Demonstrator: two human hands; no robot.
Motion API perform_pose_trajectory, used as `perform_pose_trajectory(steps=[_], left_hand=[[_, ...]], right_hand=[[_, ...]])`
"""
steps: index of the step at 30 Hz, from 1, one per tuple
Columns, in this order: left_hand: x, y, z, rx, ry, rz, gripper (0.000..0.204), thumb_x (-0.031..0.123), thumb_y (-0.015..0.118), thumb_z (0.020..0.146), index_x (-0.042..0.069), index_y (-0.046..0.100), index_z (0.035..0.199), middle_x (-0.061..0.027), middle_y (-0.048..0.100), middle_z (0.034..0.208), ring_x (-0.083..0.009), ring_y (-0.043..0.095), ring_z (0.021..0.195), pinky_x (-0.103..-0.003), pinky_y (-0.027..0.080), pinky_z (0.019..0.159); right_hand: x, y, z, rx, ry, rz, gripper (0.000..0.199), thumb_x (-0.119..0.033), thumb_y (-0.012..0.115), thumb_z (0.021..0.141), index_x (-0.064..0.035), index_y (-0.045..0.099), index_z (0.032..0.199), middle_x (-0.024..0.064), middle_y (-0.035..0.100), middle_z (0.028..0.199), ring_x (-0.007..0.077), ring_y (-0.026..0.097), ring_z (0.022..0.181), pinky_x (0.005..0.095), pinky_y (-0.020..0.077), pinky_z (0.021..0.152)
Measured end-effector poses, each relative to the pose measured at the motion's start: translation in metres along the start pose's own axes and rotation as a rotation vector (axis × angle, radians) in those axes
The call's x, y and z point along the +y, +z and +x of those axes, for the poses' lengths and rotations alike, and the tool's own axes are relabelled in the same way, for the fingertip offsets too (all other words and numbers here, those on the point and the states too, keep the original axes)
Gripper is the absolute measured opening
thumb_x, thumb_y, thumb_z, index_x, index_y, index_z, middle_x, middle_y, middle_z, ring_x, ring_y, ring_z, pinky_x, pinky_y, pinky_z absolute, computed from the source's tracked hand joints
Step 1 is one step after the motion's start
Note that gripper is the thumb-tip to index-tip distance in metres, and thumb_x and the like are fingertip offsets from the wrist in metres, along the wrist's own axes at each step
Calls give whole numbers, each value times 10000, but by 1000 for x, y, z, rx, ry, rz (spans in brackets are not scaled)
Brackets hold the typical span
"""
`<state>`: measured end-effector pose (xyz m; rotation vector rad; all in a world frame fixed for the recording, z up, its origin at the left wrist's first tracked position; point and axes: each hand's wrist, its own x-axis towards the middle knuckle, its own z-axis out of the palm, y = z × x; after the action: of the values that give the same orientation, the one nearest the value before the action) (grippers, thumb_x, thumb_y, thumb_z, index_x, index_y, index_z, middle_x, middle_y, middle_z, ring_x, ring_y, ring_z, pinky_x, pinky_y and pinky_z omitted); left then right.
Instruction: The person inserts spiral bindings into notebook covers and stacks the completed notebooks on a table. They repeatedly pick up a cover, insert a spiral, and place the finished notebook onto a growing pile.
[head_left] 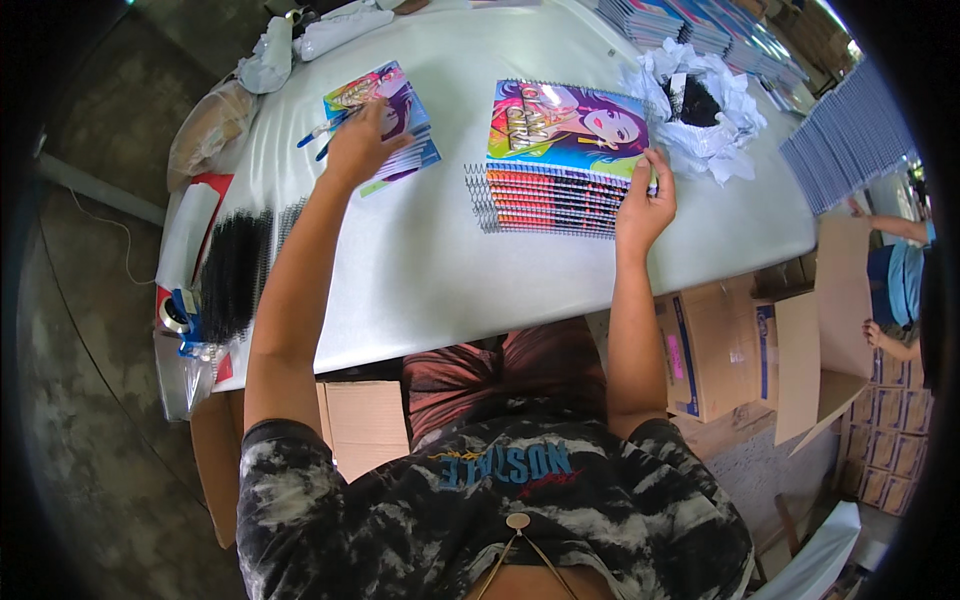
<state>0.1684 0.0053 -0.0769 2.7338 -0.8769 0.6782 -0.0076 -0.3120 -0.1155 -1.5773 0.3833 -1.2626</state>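
My left hand rests on a small pile of colourful spiral notebooks at the table's far left, fingers around blue pens lying across the cover. My right hand grips the right front corner of a taller stack of spiral notebooks with a bright cartoon cover, in the middle of the white table. The thumb sits on the top cover and the fingers run down the stack's side.
Black wire spirals and tape rolls lie at the table's left edge. Crumpled white paper sits right of the stack, with more notebook stacks behind. Cardboard boxes stand below the table. Another person's arms appear at the far right.
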Motion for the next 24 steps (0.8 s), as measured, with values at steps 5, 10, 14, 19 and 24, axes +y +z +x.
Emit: perform_pose_trajectory(steps=[5, 10, 14, 19, 24], left_hand=[[-17, -10, 22, -234, -13, 0, 244, 234, 510, 852, 143, 602, 1060, -178, 634, 942, -319, 604, 918, -425, 475, 768], [1, -67, 56, -268, -374, -303, 251, 293, 637, 787, 120, 678, 964, -137, 666, 862, -270, 625, 804, -345, 471, 771], [-15, -39, 38, -400, -103, -187, 255, 254, 648, 801, 90, 669, 995, -147, 657, 847, -241, 605, 732, -343, 469, 715], [-7, -67, 64, -32, -208, 7, 272, 338, 464, 873, 173, 609, 1032, -184, 639, 882, -363, 606, 854, -436, 475, 741], [-4, -128, 71, 746, -39, -121, 237, 272, 559, 874, 107, 596, 1040, -183, 641, 913, -351, 622, 803, -393, 482, 700]], right_hand=[[-7, -6, -2, -8, -70, -72, 220, -104, 555, 855, -4, 608, 1043, 187, 540, 1218, 291, 499, 1145, 374, 361, 973], [-16, -16, -9, -29, -142, -135, 226, -80, 561, 837, -15, 607, 1049, 176, 542, 1212, 308, 473, 1161, 391, 354, 975], [-35, -7, -10, -15, -196, -117, 228, -67, 563, 825, -28, 614, 1044, 162, 536, 1224, 309, 431, 1191, 408, 314, 1002], [-51, -14, -7, 69, -336, -157, 251, -50, 554, 820, -22, 598, 1066, 153, 534, 1232, 304, 408, 1208, 409, 289, 1017], [-74, -14, -7, -130, -120, 263, 303, -63, 569, 830, -13, 550, 1128, 161, 534, 1226, 261, 436, 1203, 396, 321, 1003]])
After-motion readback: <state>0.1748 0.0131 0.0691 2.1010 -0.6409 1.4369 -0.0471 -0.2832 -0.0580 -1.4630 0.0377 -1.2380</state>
